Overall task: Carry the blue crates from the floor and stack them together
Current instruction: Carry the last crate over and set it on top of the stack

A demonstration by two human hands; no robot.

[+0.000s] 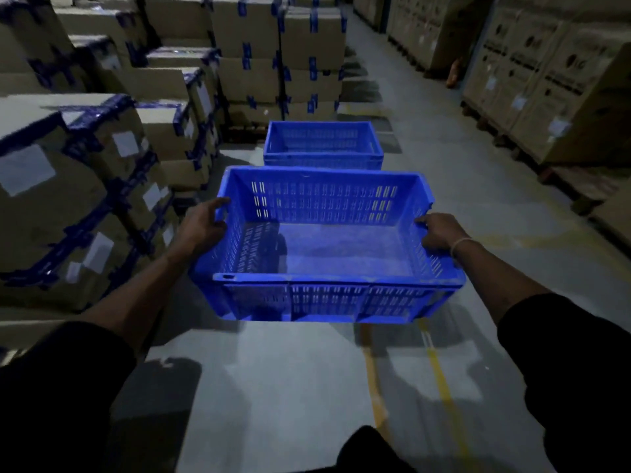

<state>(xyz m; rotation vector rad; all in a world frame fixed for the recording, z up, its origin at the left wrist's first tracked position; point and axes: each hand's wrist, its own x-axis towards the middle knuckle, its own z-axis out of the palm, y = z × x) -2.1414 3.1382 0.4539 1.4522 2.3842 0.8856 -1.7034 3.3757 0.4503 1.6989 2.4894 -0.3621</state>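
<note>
Both hands [321, 230] gripping crate [324, 295] rims, aisle open

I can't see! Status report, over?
Left hand, right hand grip empty blue slotted plastic crate. Second blue crate ahead on floor. Path clear.

The person is wearing a dark, black-looking top. Its sleeves are reaching only partway down, so both forearms are showing bare. The left sleeve [68, 370] is looking wide and loose, and the right sleeve [573, 363] is looking the same. The left hand [205, 227] is wearing nothing, with no ring or band showing. The right hand [440, 233] is bare too, but a thin, pale band [461, 243] is going around the wrist just behind it. Something dark and rounded [368, 448] is showing at the bottom; what it is cannot be told.
</note>
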